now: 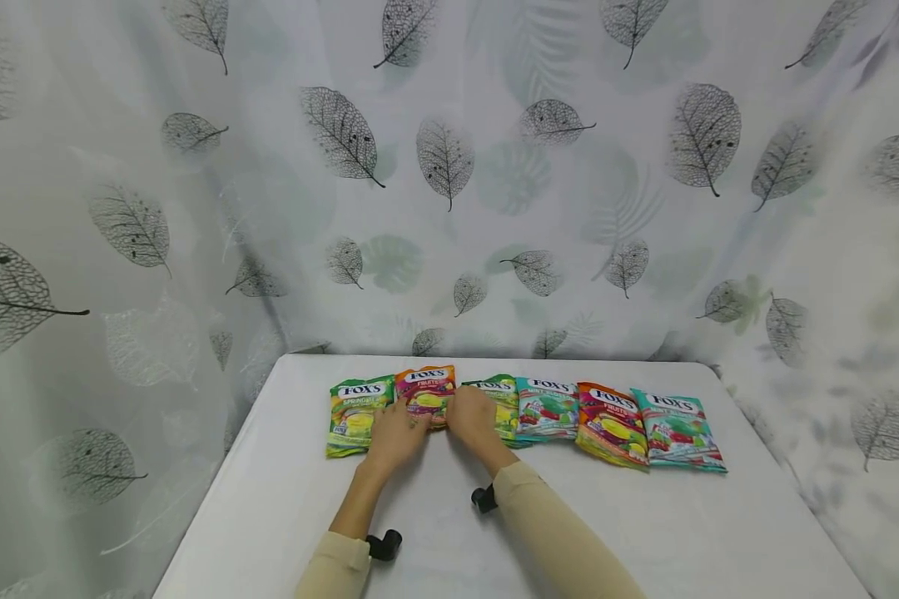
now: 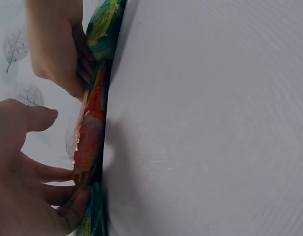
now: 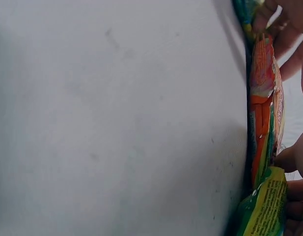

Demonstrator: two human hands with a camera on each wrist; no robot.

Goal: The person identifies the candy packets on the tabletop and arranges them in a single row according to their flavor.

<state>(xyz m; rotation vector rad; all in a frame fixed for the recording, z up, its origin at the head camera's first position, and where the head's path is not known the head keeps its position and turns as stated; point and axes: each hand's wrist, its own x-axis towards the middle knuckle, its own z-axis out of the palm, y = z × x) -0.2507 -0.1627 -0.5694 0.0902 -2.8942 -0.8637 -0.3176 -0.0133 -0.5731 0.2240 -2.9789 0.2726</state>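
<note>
Along the surface (image 1: 682, 532), six candy bags (image 1: 547, 412) basically make a row, maybe some straightening to go, left grip (image 1: 399, 434) loosely spread against one orange bag (image 1: 429, 383), right grip (image 1: 472, 416) can't tell.

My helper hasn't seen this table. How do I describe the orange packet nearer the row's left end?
On the white table, look toward the far edge for a row of FOX'S packets. The orange packet is second from the left. Green packets flank it on both sides, whereas the other orange packet lies between teal packets.
</note>
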